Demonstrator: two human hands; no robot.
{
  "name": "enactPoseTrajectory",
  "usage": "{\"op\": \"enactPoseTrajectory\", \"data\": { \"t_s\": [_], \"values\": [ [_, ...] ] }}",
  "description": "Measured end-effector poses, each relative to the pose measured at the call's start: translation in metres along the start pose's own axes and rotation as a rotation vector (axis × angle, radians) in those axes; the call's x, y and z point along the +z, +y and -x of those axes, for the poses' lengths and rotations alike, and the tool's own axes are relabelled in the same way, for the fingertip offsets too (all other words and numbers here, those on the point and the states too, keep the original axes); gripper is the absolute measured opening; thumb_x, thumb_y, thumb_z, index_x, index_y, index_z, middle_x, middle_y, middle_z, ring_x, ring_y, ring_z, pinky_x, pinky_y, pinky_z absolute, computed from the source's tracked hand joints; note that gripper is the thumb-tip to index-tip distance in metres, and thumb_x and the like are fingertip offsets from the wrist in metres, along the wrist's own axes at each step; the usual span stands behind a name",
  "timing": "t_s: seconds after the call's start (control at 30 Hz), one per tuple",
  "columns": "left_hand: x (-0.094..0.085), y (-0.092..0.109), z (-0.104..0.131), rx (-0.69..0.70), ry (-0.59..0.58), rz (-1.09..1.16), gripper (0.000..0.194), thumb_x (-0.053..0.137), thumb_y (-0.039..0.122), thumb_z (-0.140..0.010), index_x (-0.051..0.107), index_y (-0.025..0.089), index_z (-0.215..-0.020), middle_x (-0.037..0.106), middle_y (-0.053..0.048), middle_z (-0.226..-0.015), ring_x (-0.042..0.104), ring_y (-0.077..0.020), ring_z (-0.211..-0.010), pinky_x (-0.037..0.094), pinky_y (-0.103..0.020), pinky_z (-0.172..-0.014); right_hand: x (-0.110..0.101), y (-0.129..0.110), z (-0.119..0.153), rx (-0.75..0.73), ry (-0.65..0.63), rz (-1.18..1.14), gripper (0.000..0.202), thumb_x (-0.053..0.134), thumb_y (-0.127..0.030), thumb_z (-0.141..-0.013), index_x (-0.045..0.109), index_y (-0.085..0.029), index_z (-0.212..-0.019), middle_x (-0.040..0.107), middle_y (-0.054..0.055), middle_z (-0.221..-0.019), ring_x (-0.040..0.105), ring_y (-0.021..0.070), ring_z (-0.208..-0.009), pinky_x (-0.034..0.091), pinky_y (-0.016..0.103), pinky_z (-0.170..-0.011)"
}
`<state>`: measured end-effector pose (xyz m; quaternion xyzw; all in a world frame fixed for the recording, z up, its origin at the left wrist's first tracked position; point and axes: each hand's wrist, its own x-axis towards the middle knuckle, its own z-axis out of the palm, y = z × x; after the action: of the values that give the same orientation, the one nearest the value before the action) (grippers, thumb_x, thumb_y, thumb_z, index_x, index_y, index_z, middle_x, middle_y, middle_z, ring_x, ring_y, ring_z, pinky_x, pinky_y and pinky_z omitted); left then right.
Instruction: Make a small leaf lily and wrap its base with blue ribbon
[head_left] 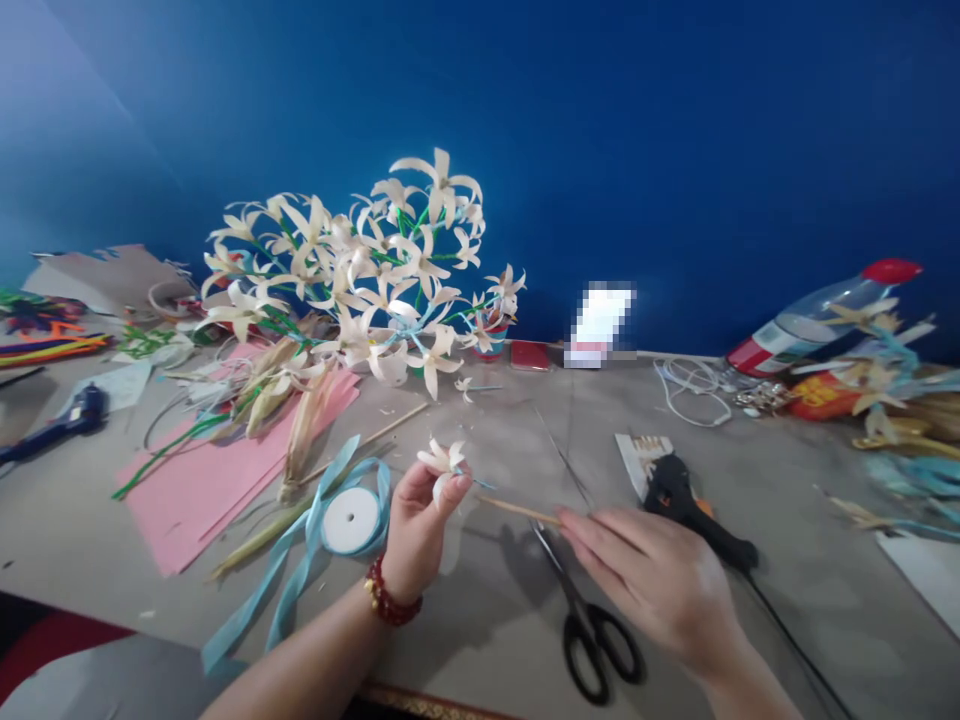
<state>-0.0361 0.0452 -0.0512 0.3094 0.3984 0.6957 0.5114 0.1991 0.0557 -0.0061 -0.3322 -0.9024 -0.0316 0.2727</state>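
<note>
My left hand (427, 520) is closed around a small white artificial flower (442, 455), its short blue stem pointing right. In my right hand (652, 570), a thin straw-coloured stick (517, 508) is pinched, its tip close to the stem; I cannot tell whether they touch. Black-handled scissors (589, 630) lie on the table beneath and between my hands. Beside my left wrist stands a roll of light blue ribbon (352, 518) with loose loops trailing toward me. A black glue gun (694, 515) rests beyond my right hand, its cord running down to the right.
A large bunch of white flowers (375, 260) stands at the back. Pink paper sheets (217, 490) and dried husks (311, 420) lie left, a blue glue gun (64, 425) farther left. A tilted bottle (810, 315) and more craft pieces crowd the right. A blue wall (675, 150) closes the back.
</note>
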Motion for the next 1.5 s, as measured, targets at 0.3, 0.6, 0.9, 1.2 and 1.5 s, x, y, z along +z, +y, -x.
{"op": "enactPoseTrajectory", "data": {
  "t_s": [0.3, 0.6, 0.9, 1.2, 1.5],
  "values": [
    [-0.001, 0.000, 0.004, 0.108, -0.090, -0.111, 0.004, 0.075, 0.022, -0.082, 0.071, 0.020, -0.082, 0.061, -0.001, -0.082, 0.055, -0.0129, -0.078, 0.046, -0.024, -0.074, 0.001, 0.001, 0.003, -0.004, 0.032, 0.014, 0.028, 0.047, -0.021, -0.101, 0.074, -0.016, -0.103, 0.072, 0.004, -0.075, 0.067, 0.0145, -0.062, 0.048, 0.027, -0.059],
    [0.005, 0.009, 0.005, 0.185, -0.137, -0.205, 0.004, 0.070, 0.018, -0.085, 0.071, 0.022, -0.083, 0.060, 0.000, -0.082, 0.056, -0.0124, -0.078, 0.046, -0.023, -0.075, 0.002, 0.000, 0.004, 0.041, 0.049, -0.025, 0.024, 0.051, -0.022, -0.099, 0.075, -0.016, -0.103, 0.073, 0.003, -0.075, 0.067, 0.0145, -0.061, 0.050, 0.027, -0.057],
    [-0.003, 0.002, 0.004, 0.138, -0.133, -0.180, 0.004, 0.070, 0.020, -0.085, 0.073, 0.023, -0.086, 0.063, 0.000, -0.085, 0.055, -0.0132, -0.081, 0.044, -0.023, -0.076, -0.001, 0.001, 0.002, 0.044, 0.050, -0.048, 0.024, 0.052, -0.022, -0.098, 0.075, -0.016, -0.102, 0.072, 0.003, -0.071, 0.066, 0.0139, -0.059, 0.049, 0.026, -0.056],
    [0.000, 0.001, -0.002, -0.021, -0.010, 0.004, 0.009, 0.079, 0.024, -0.077, 0.071, 0.020, -0.077, 0.066, 0.000, -0.082, 0.054, -0.0126, -0.079, 0.044, -0.023, -0.077, -0.002, 0.001, 0.003, 0.072, 0.084, -0.154, 0.018, 0.057, -0.017, -0.095, 0.072, -0.018, -0.104, 0.071, 0.002, -0.073, 0.066, 0.0131, -0.060, 0.049, 0.024, -0.056],
    [0.006, 0.007, -0.001, -0.035, 0.006, 0.037, 0.013, 0.081, 0.025, -0.073, 0.070, 0.018, -0.075, 0.064, -0.001, -0.081, 0.054, -0.0131, -0.077, 0.045, -0.024, -0.075, 0.001, -0.002, -0.004, 0.085, 0.048, -0.122, 0.023, 0.052, -0.022, -0.098, 0.074, -0.017, -0.098, 0.072, 0.003, -0.071, 0.067, 0.0131, -0.057, 0.050, 0.023, -0.053]
  ]
}}
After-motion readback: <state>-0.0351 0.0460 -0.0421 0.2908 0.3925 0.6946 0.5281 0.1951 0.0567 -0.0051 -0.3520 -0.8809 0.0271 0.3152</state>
